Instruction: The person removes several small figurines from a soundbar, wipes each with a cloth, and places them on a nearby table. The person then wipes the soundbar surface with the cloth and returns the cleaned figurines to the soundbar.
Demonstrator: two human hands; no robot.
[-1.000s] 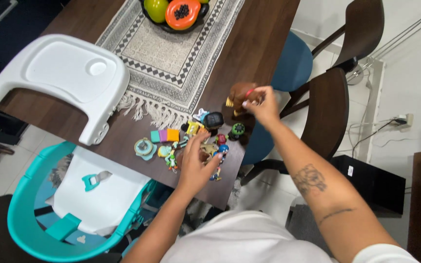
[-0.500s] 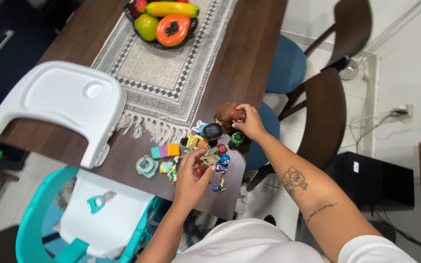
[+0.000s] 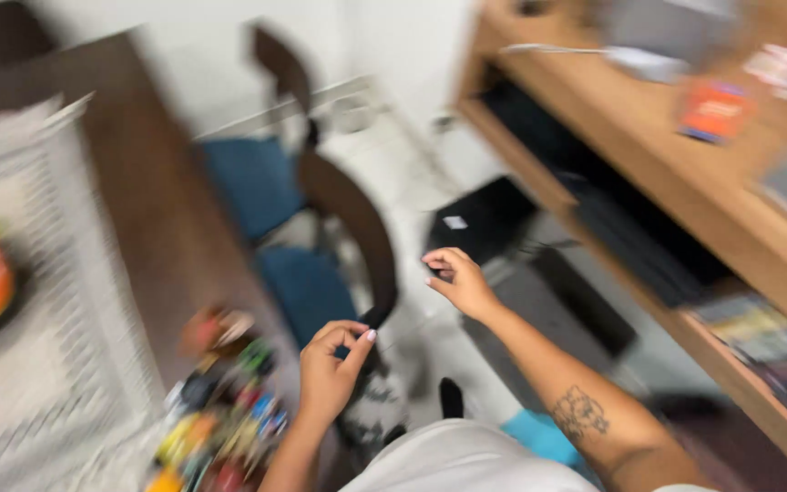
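Fingers [image 3: 354, 339] of the left hand [image 3: 328, 374] curl narrowly, thumb and forefinger almost touching, and through the blur I cannot tell whether they pinch something small. This hand hangs just off the edge of the dark brown wooden bench [image 3: 152, 214], close to a heap of small colourful plastic toys [image 3: 220, 401] that lies on the bench at 8 o'clock from it. The right hand [image 3: 462, 281] is in the air at 2 o'clock from the left one, well apart from the toys, with fingers loosely open and nothing in them. Between the hands and behind them stands a dark wooden chair with a blue seat [image 3: 307, 282]. At 3 o'clock from the right hand runs a light brown wooden shelf unit [image 3: 685, 173]. A pale patterned woven runner [image 3: 38, 364] covers the bench at far left.
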